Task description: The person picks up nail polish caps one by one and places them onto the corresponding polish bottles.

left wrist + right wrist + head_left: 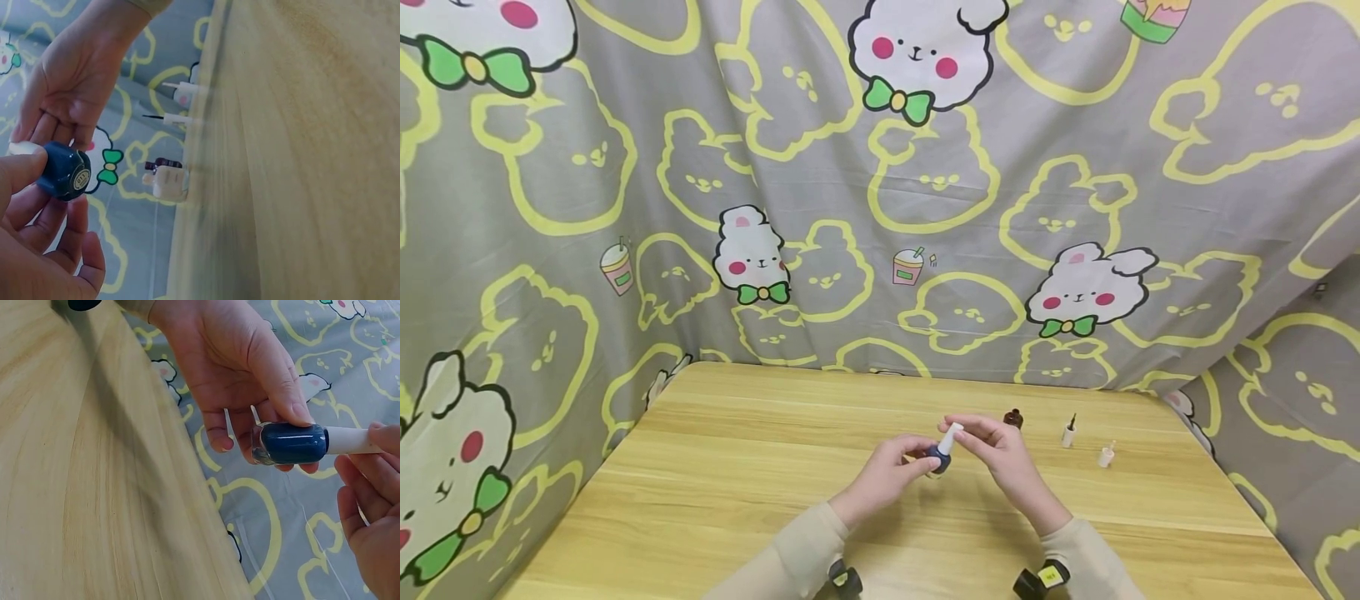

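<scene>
A nail polish bottle [937,459] filled with dark blue is held above the table, tilted, with its long white cap [951,437] on top. My left hand [891,475] grips the blue glass between thumb and fingers, as the right wrist view shows closely at the bottle [292,443]. My right hand [1003,454] pinches the white cap [353,440] near its end. Beyond the right hand stands a dark brown bottle [1013,417]. In the left wrist view a pale beige bottle [169,182] stands near that dark bottle [167,162]; the head view does not show it.
Two white caps stand brush-up on the right side of the wooden table [737,467]: a dark-brushed cap [1069,433] and a pale-brushed cap [1106,457]. A grey patterned curtain [820,192] hangs behind and at both sides of the table.
</scene>
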Demonstrator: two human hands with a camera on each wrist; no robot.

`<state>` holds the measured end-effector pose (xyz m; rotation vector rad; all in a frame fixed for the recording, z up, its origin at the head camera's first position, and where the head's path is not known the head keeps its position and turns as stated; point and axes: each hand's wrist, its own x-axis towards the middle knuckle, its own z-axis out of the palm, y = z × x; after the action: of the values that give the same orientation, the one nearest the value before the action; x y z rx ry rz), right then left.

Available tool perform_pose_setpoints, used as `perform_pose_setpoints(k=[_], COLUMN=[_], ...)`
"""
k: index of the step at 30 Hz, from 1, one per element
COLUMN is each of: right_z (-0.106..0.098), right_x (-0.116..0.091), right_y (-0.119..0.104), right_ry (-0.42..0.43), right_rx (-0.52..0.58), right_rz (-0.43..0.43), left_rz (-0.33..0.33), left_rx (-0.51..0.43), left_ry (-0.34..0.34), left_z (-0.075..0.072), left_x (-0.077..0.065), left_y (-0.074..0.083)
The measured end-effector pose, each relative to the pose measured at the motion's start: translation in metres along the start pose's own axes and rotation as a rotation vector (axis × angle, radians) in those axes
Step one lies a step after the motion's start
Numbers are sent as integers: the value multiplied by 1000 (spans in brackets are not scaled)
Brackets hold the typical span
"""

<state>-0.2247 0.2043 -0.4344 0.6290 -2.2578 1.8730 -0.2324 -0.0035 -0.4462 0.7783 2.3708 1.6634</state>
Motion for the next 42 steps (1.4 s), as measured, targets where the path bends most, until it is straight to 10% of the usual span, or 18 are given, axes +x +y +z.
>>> perform_pose_setpoints(k=[25,42], right_z=[17,0], right_x=[-3,-1], right_y=[-5,-3], right_ry=[312,118], right_rx=[-70,-15], right_rz=[161,87], left_rz=[97,-11], left_rx=[90,-23], left_ry=[86,20], left_z=[8,2], left_x=[-2,2], left_y=[-2,-3])
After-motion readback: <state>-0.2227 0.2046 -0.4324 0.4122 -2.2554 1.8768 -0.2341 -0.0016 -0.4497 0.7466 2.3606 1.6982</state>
